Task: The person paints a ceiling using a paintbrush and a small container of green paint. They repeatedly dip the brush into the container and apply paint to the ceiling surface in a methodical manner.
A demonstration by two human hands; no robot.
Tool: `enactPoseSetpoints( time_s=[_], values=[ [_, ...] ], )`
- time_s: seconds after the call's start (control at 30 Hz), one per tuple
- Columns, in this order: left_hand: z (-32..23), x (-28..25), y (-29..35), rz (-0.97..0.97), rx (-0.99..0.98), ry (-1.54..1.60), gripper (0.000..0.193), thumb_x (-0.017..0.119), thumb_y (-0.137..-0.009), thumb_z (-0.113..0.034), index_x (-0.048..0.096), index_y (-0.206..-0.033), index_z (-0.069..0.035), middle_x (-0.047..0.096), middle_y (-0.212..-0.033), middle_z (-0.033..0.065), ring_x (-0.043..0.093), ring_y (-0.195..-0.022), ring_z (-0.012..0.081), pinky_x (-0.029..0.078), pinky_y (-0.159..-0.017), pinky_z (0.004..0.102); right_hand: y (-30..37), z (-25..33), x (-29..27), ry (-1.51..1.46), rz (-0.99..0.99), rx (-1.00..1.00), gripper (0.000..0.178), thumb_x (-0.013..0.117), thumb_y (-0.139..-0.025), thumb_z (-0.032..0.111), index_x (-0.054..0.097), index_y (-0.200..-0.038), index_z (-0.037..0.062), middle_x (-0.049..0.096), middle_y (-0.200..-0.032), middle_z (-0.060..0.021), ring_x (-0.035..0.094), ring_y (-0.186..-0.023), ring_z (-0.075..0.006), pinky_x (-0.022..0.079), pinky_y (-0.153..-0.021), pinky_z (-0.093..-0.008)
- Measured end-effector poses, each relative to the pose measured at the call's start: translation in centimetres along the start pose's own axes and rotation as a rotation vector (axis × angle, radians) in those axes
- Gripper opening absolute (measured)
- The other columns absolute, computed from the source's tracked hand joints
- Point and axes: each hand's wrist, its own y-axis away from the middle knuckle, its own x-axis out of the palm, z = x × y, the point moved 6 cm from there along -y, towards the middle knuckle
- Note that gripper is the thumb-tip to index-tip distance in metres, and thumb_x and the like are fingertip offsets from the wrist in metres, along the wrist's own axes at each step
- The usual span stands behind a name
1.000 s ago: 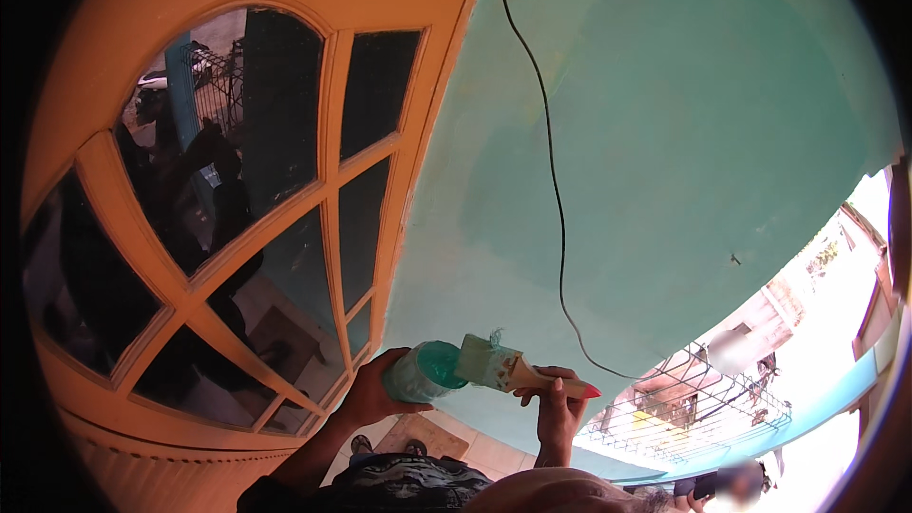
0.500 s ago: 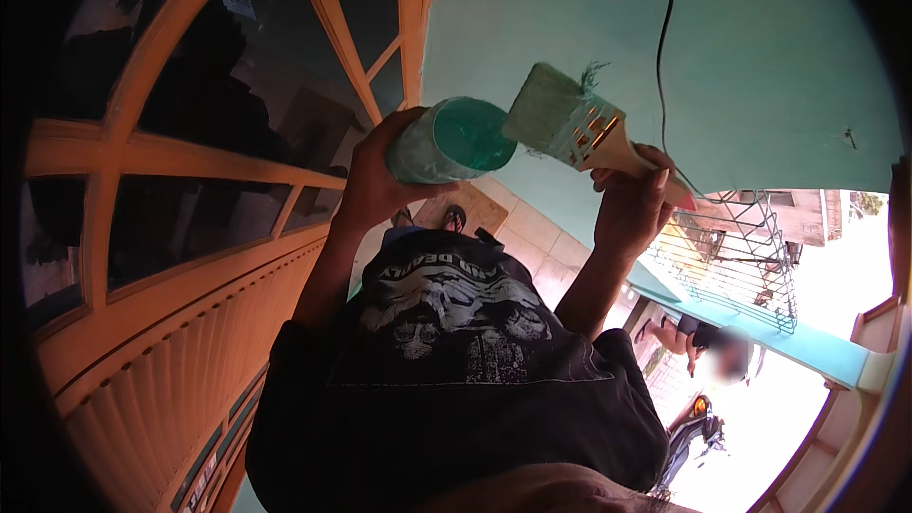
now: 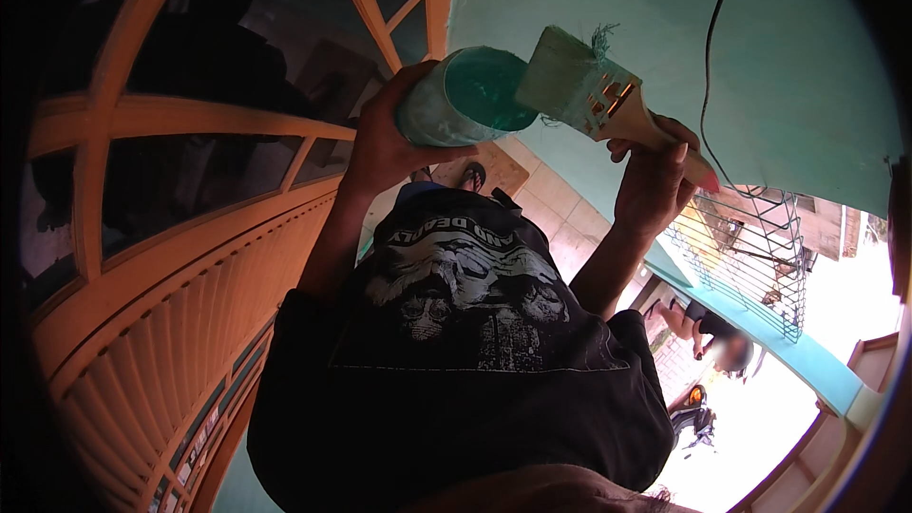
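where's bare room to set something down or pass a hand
Bare floor tiles lie between the brown mat and green wall; open wall shows between the brush and black cable. It's crowded where brush and cup overlap in view.

Apparently a home's porch: an orange, glass-paned door [image 3: 199,117] beside the left grip [image 3: 382,133], tiled floor [image 3: 546,192] below, green wall [image 3: 807,85] beyond, wire rack [image 3: 781,261] and bright outdoors [image 3: 741,456] past the right grip [image 3: 654,185].
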Motion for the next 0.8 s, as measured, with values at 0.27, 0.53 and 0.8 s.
enactPoseSetpoints(
  time_s=[0.27, 0.53, 0.8],
  values=[
    [0.3, -0.1, 0.2, -0.015, -0.023, -0.022, 0.09, 0.1, -0.059, -0.024, 0.057, -0.135, -0.004, 0.068, -0.124, 0.0127, 0.067, -0.116, 0.0252, 0.054, -0.099, 0.041, 0.3, 0.2, 0.0, 0.039, 0.044, 0.031, 0.057, 0.066, -0.099, 0.043, 0.06, -0.117, -0.0099, 0.07, -0.087, -0.0238, 0.072, -0.073, -0.034, 0.053, -0.063, -0.0386],
    [0.5, 0.4, 0.3, -0.01, -0.035, 0.038, 0.092, 0.101, -0.057, -0.024, 0.057, -0.134, -0.001, 0.066, -0.121, 0.014, 0.067, -0.114, 0.0262, 0.055, -0.097, 0.0414, 0.4, 0.5, -0.2, 0.082, 0.0, 0.03, 0.057, 0.068, -0.097, 0.045, 0.062, -0.115, -0.0094, 0.07, -0.087, -0.024, 0.072, -0.07, -0.0326, 0.053, -0.063, -0.0383],
    [0.2, 0.6, 0.2, 0.018, -0.032, 0.013, 0.09, 0.101, -0.057, -0.023, 0.057, -0.132, -0.001, 0.065, -0.124, 0.0145, 0.066, -0.115, 0.026, 0.055, -0.097, 0.0417, 0.4, 0.8, -0.5, 0.136, 0.002, 0.033, 0.058, 0.067, -0.097, 0.046, 0.062, -0.114, -0.0092, 0.071, -0.088, -0.025, 0.072, -0.069, -0.0313, 0.053, -0.062, -0.0356]
  ],
)
